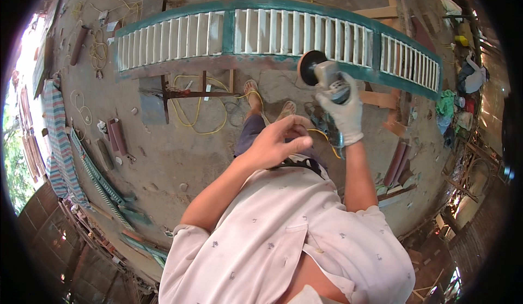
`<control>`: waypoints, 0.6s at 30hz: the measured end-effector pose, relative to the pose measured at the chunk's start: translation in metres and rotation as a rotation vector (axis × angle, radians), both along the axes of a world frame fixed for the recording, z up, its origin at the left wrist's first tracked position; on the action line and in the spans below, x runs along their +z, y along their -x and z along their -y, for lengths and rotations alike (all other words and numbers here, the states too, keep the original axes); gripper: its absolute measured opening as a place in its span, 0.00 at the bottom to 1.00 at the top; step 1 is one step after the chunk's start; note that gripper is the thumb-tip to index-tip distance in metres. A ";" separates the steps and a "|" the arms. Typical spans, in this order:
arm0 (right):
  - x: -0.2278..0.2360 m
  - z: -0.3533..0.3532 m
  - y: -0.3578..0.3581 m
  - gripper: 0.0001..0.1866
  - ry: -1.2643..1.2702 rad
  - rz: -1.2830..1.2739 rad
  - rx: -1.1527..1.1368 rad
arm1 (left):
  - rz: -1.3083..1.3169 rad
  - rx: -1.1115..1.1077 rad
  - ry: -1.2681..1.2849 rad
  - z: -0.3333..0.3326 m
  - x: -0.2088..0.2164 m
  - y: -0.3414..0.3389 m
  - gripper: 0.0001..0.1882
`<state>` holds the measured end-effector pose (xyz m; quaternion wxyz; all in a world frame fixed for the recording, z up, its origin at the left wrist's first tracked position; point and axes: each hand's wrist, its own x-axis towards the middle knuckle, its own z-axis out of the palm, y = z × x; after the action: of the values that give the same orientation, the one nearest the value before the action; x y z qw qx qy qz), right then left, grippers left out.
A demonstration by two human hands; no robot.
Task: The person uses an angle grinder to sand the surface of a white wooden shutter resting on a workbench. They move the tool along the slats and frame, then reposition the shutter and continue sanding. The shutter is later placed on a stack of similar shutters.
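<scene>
Gripping an angle grinder [328, 75], the fingers of the right hand [347, 110], in a pale glove, wrap its body, thumb along the near side. Just beyond these fingers, to their left, the grinder's round disc [309, 68] stands tilted over the near rail of a long slatted frame [229, 34]; whether it touches the wood cannot be told. Below and left of the gloved fingers, the bare left hand [280, 142] hovers before the waist, its fingers loosely bent, the thumb apart from them.

Farther out from the right fingers, the frame stretches to both sides, green around white slats [272, 31], its near edge partly reddish brown. A wooden support [379, 99] stands under it, right of the glove. Past the left fingertips are two sandalled feet [250, 87], and left of those a yellow cable [225, 120] loops on the floor [163, 162]. Far to the left of both hands lie another green slatted piece [98, 178] and a striped cloth [56, 135].
</scene>
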<state>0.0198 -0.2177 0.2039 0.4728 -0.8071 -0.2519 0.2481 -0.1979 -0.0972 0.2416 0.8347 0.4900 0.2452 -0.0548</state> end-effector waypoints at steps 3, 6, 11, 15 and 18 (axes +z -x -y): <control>-0.033 -0.040 0.026 0.47 0.223 0.127 0.127 | -0.208 0.102 0.123 0.002 -0.096 0.002 0.44; -0.064 -0.075 0.057 0.48 0.336 0.140 0.213 | -0.261 0.171 0.333 -0.015 -0.133 0.005 0.46; -0.096 -0.117 0.098 0.46 0.441 0.091 0.328 | -0.186 0.495 0.639 -0.033 -0.175 0.016 0.39; -0.107 -0.144 0.121 0.43 0.457 0.098 0.443 | -0.186 0.662 0.668 -0.051 -0.179 0.037 0.41; -0.126 -0.153 0.131 0.41 0.421 0.126 0.404 | -0.205 0.639 0.723 -0.064 -0.192 0.045 0.40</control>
<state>-0.1113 -0.0650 0.0776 0.2194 -0.8348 -0.3792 0.3335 -0.2428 -0.0328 0.0496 0.8979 0.0615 0.4294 0.0746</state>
